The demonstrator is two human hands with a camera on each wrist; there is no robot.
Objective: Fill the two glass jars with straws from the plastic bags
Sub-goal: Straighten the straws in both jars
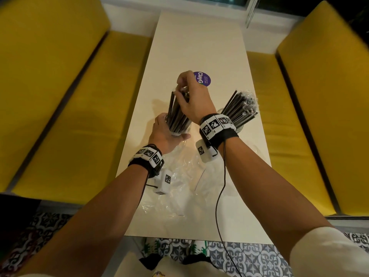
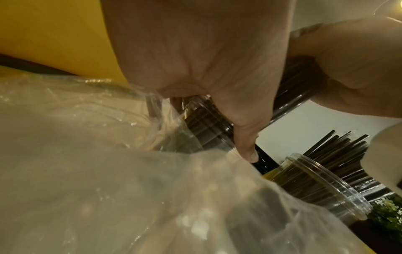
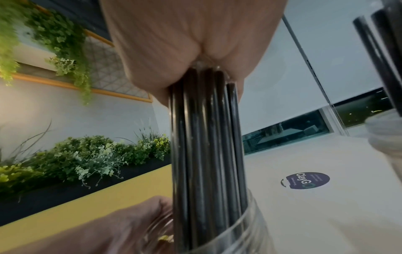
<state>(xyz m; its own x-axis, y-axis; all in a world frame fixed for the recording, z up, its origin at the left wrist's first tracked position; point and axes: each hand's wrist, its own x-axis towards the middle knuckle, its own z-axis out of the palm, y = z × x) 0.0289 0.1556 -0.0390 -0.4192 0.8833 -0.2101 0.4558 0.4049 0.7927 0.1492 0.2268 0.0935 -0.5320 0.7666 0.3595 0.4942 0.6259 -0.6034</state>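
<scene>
My head camera looks steeply down my arms at the long cream table (image 1: 199, 47). Both wrist cameras sit close, looking up along my palms; all share the clear glass jar of black straws (image 1: 177, 124) (image 2: 208, 127) (image 3: 217, 223).

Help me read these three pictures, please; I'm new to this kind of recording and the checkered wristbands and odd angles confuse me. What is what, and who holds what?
There is no machine here: a person works with bare hands, wearing one camera on the head and one on each wrist. The checkered bands carry those wrist cameras.

The wide picture is the head view, looking down on a pale table between yellow benches. The left hand grips a glass jar standing on the table. The right hand holds the tops of a bundle of dark straws standing in that jar. A second jar, to the right, already holds straws. A crumpled clear plastic bag lies nearer the person, and a purple sticker sits farther away.

The other two pictures look along each hand: the left wrist view shows the bag and both jars, the right wrist view the straws close up.
</scene>
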